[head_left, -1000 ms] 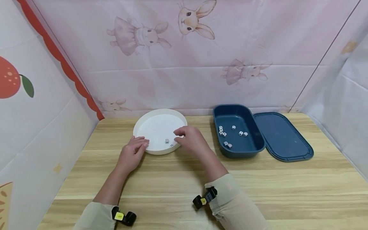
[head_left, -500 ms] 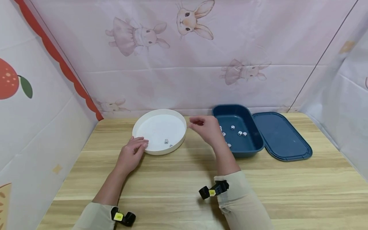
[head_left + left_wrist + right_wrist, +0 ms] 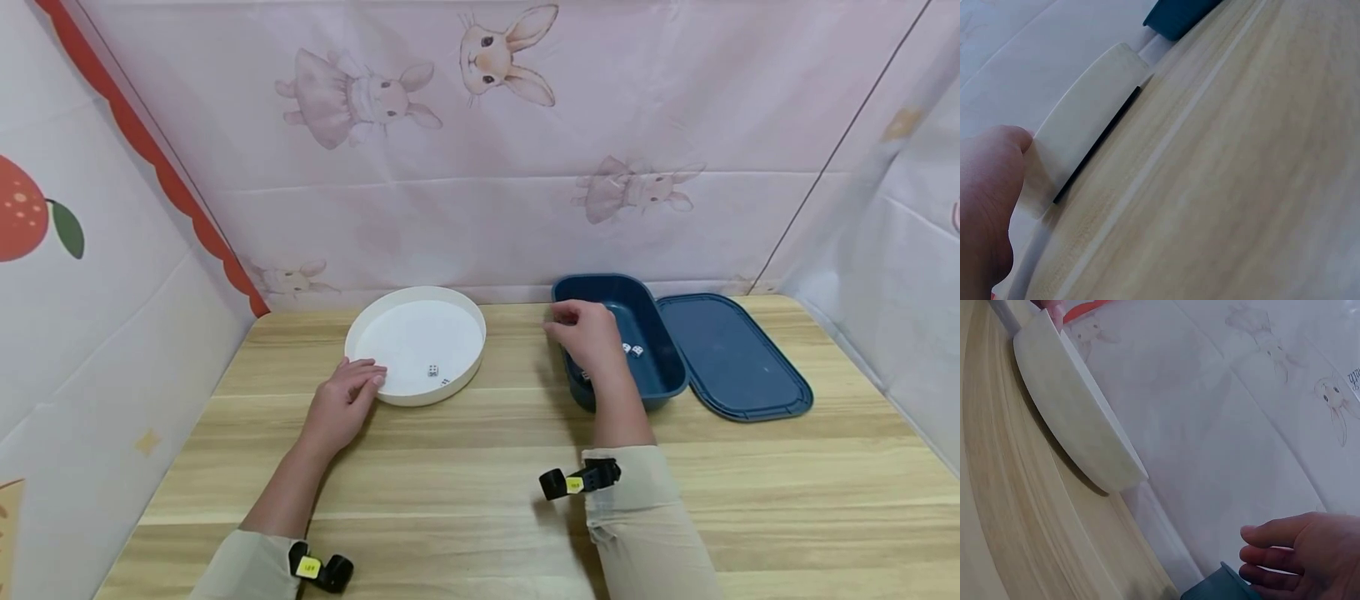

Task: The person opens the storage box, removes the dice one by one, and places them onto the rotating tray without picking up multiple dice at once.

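A shallow white round tray (image 3: 412, 333) stands at the left of the table, with two dice (image 3: 433, 371) near its front right wall. My left hand (image 3: 347, 404) holds its front left rim, fingertips hooked over the edge. To the right is a deep blue box (image 3: 660, 367), where a few white dice (image 3: 636, 350) show. Over the box's left side hangs my right hand (image 3: 588, 335), thumb and fingers bent towards each other and pointing left. In the right wrist view its thumb (image 3: 1272, 532) lies above the curled fingers; I cannot tell whether a die is between them.
A flat blue lid (image 3: 738, 358) lies right of the box, touching its side. The wooden table (image 3: 465, 467) ends at a pink rabbit-printed backdrop (image 3: 420, 208). Both wrists carry a small black camera (image 3: 553, 483) on a strap.
My right hand has moved right, from over the tray's right rim to over the left part of the box, covering several dice there. The left hand and the tray have stayed in place.
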A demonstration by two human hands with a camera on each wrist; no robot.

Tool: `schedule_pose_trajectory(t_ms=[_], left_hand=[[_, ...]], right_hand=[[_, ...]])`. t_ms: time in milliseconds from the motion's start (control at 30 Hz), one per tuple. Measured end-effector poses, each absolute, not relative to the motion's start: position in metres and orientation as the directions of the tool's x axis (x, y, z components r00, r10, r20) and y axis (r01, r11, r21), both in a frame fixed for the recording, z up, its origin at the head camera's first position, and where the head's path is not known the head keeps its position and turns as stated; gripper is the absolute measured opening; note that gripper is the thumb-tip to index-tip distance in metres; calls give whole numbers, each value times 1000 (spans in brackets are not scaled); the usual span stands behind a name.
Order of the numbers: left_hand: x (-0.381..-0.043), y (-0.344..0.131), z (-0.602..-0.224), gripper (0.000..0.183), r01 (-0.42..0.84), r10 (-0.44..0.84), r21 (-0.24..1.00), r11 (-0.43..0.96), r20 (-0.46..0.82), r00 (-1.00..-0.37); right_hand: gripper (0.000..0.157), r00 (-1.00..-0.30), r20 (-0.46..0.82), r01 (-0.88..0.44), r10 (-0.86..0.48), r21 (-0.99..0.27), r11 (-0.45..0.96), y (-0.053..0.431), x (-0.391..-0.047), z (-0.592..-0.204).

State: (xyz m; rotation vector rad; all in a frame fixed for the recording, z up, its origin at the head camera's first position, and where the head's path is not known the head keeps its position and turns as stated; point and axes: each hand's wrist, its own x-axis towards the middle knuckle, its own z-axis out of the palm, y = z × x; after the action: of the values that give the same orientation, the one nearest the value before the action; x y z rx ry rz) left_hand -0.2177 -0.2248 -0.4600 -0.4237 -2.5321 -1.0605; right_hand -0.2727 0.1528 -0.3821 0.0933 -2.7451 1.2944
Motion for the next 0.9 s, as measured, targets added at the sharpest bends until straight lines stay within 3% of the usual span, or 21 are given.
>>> schedule_pose_trajectory(t_ms=[600, 900], left_hand=[[-217, -225, -461, 24, 404, 133, 620, 673, 435, -890], [-218, -225, -461, 25, 401, 134, 623, 671, 430, -893]], right_hand=[[37, -1000, 5, 5, 14, -766, 643, 174, -278, -396], [43, -991, -131, 59, -36, -655, 753, 181, -280, -400]])
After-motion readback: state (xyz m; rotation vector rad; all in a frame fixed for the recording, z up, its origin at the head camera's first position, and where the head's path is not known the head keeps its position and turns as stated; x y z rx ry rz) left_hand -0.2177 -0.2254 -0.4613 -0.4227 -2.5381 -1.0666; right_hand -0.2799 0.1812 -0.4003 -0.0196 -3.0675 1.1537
